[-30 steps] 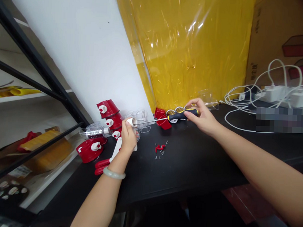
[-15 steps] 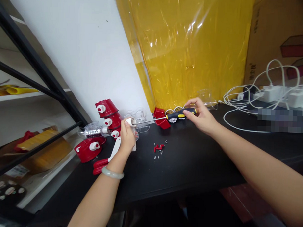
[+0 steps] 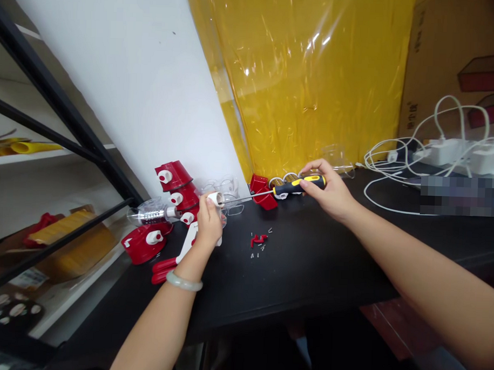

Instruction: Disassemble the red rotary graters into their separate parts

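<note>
My left hand (image 3: 210, 221) is closed around a white cylindrical part (image 3: 216, 199), whose open end faces right. In my right hand (image 3: 330, 192) is the black-and-yellow handle of a screwdriver (image 3: 287, 188), pinched between thumb and fingers. Its long metal shaft points left, with the tip at the mouth of the white part; whether it touches a screw inside cannot be seen. Below the shaft, small red pieces (image 3: 258, 239) lie on the black table (image 3: 301, 262) among several small screws (image 3: 258, 255).
Stacked red housings with white knobs (image 3: 176, 188) stand at the left, near a red-handled tool (image 3: 163, 271). A red holder (image 3: 263, 192) and round metal-rimmed parts (image 3: 291, 178) sit at the back. White cables (image 3: 393, 174) tangle at the right, and a black rack (image 3: 98, 158) borders the left.
The screwdriver and its handle have shifted slightly right, and the handle has turned, showing more yellow. My left hand and the white part have moved very slightly right.
</note>
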Motion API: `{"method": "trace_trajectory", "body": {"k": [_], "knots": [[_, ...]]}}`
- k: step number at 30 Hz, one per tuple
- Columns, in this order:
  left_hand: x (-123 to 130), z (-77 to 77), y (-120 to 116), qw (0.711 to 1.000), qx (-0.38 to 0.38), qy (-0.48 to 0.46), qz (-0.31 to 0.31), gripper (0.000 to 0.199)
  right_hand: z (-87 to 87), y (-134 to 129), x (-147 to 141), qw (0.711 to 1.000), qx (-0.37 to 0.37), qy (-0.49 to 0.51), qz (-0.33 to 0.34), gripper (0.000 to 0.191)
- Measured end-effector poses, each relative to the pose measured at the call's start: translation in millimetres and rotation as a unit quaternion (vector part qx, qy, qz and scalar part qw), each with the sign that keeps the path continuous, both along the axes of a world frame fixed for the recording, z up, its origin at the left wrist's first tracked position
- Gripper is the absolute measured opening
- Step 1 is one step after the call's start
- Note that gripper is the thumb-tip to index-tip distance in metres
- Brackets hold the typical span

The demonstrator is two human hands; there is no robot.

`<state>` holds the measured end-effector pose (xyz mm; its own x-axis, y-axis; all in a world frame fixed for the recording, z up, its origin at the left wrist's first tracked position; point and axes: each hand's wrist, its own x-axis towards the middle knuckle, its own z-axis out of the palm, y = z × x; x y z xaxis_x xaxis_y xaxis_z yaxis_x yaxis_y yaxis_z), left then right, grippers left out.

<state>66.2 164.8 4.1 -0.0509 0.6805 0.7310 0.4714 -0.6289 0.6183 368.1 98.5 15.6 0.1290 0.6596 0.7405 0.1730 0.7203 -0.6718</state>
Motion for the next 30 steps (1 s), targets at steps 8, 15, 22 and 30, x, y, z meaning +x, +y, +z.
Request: {"method": "trace_trajectory", "body": {"k": [8, 15, 22, 30], "knots": [[-0.4, 2.3, 1.0, 1.0, -0.009, -0.02, -0.006, 0.057, -1.7, -2.1, 1.3, 0.999, -0.001, -0.03, 0.032, 0.034], [-0.2, 2.5, 2.2, 1.0, -0.013, -0.026, -0.005, 0.058, -0.4, -4.0, -2.8, 0.998, 0.049, -0.043, -0.027, 0.029], [0.5, 2.8, 1.8, 0.999, -0.01, -0.042, -0.013, 0.059, -2.8, -5.8, -1.5, 0.998, 0.027, -0.061, -0.009, 0.032], [2.0, 3.5, 2.3, 0.998, -0.007, -0.064, -0.014, 0.06, -1.6, -7.3, -3.7, 0.995, 0.069, -0.068, -0.012, 0.039]]}}
